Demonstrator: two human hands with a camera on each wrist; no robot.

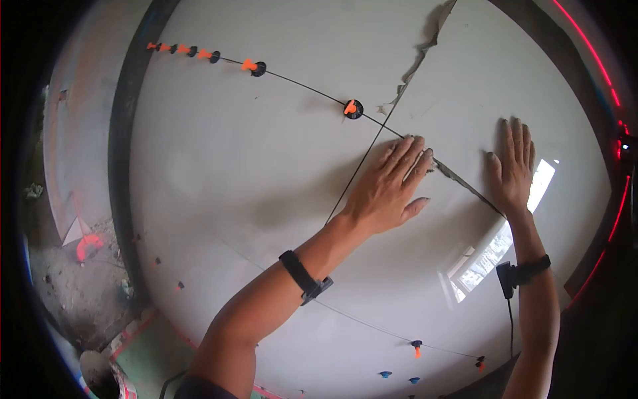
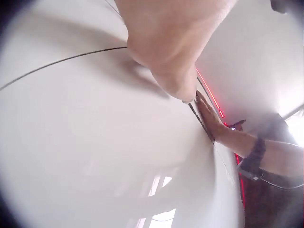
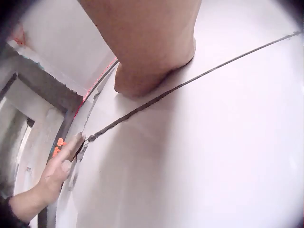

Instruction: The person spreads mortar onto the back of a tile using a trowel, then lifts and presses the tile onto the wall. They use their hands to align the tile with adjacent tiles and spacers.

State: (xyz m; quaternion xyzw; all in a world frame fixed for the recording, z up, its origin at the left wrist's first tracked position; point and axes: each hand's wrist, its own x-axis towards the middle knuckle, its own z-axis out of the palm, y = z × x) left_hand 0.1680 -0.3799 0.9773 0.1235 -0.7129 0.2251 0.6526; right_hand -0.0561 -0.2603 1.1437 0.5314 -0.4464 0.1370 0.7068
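Large glossy pale tiles meet at thin dark joints. My left hand lies on the tiles with fingers stretched out, fingertips at the joint just right of where the joints cross. Farther right, my right hand rests on tile with fingers straight and thumb spread, beside the same joint. In the right wrist view, the rough grey joint runs below my right hand towards the left hand. Neither hand holds anything.
Orange tile leveling clips with black bases, one near the crossing, line the upper-left joint. More clips sit low on the surface. Ragged grey mortar edges the upper joint. A red laser line runs along the right side.
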